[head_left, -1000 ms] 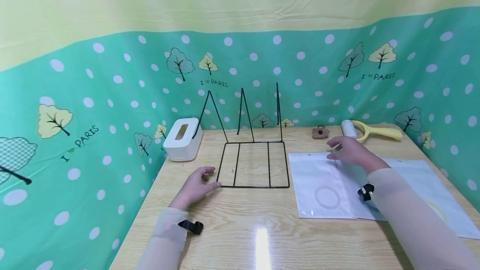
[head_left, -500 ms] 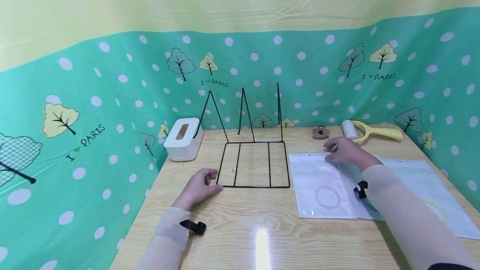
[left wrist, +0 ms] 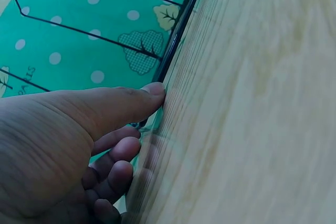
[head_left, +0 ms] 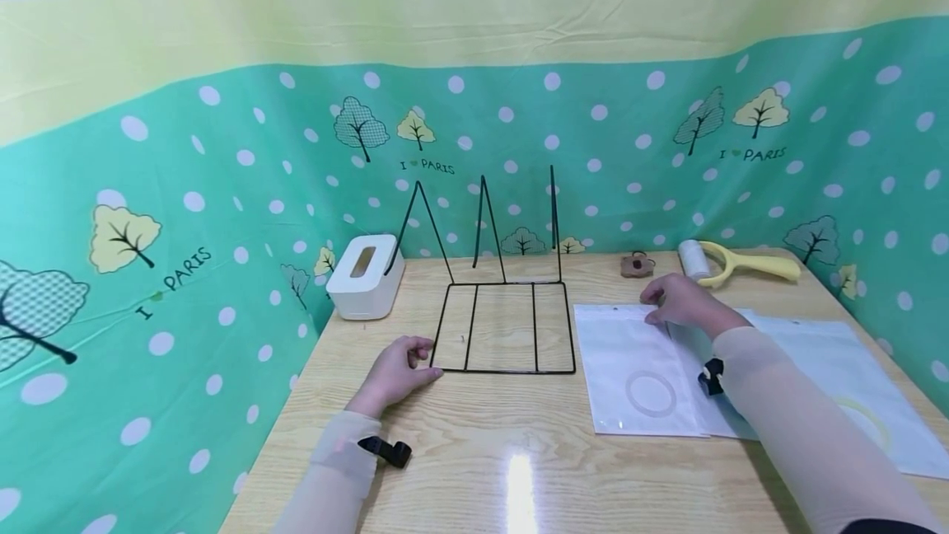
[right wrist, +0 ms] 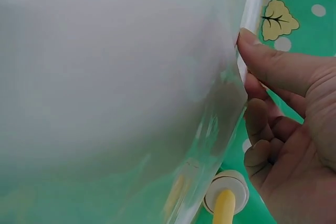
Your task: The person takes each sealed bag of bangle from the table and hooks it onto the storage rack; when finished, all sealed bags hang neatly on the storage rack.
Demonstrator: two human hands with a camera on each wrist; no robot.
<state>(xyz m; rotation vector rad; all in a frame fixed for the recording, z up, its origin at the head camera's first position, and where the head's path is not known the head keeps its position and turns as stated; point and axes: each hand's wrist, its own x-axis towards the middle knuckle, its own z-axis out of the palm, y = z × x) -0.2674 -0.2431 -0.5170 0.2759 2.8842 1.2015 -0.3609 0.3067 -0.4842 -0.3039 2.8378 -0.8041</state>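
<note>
A black wire rack (head_left: 511, 372) with three pointed uprights stands mid-table. At its front left corner, my left hand (head_left: 393, 373) pinches the wire; the left wrist view shows the thumb on the black bar (left wrist: 181, 30) and the other fingers curled below. To the right lies a flat white plastic pouch (head_left: 619, 361) with a pale ring on it. My right hand (head_left: 682, 301) grips its top right corner. Thumb and index finger close on the clear edge of the pouch (right wrist: 115, 66) in the right wrist view. More pouches (head_left: 804, 348) lie beneath my right forearm.
A white tissue box (head_left: 366, 287) sits left of the rack. Along the back are a small brown clip-like item (head_left: 636, 264) and a yellow-handled lint roller (head_left: 764, 264). A green dotted curtain (head_left: 245, 188) borders the wooden table (head_left: 460, 452) on the back and sides.
My right hand has shifted slightly left onto the pouch's top corner, its fingers closing there. The left hand stays at the rack's corner. The head view has moved a little.
</note>
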